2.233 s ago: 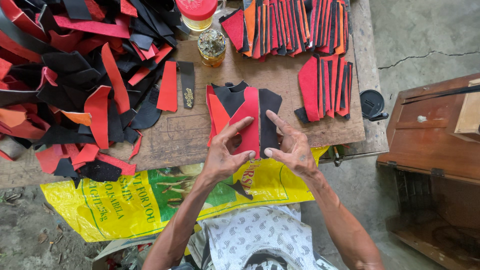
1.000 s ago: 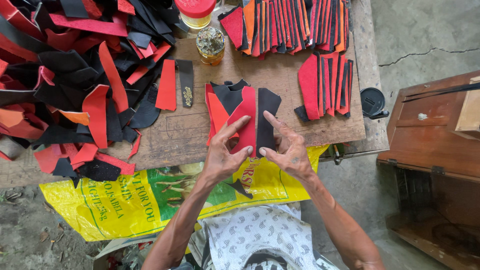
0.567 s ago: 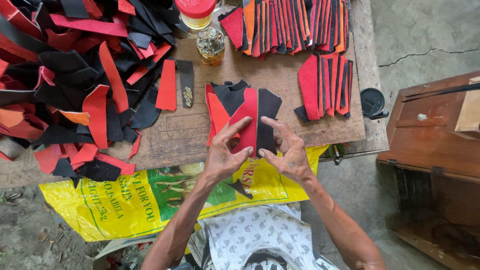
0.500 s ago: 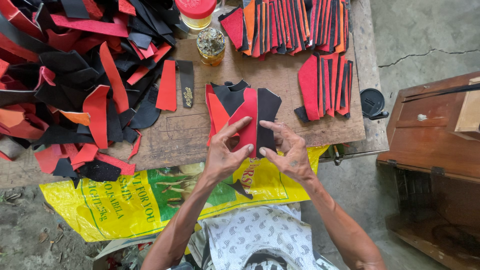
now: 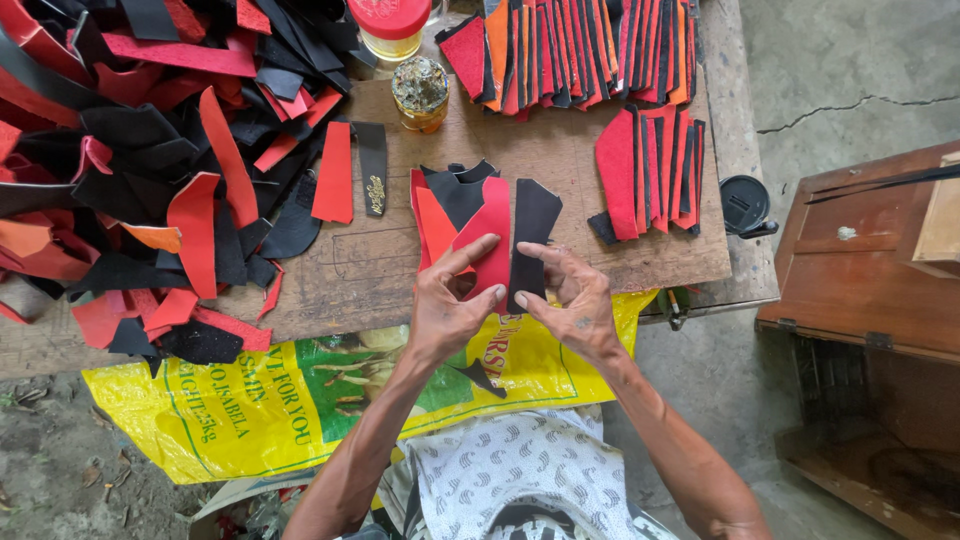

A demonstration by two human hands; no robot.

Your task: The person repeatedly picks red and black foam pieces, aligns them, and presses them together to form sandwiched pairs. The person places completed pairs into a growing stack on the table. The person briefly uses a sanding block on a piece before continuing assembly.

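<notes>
My left hand pinches a red leather piece, thumb and forefinger around its lower end. My right hand grips a black leather piece beside it, and the two pieces' long edges meet in the middle. Both are held just above the wooden board, in front of a small stack of red, orange and black cut pieces.
A big heap of red and black leather scraps fills the left. Joined red-black pieces lie in rows at the top and right. A glue jar, a red-lidded jar, a black lid, a yellow sack, a wooden crate.
The red and black pieces have been drawn together, edge to edge, and lifted slightly. Both hands stay in nearly the same place, fingers shifted a little.
</notes>
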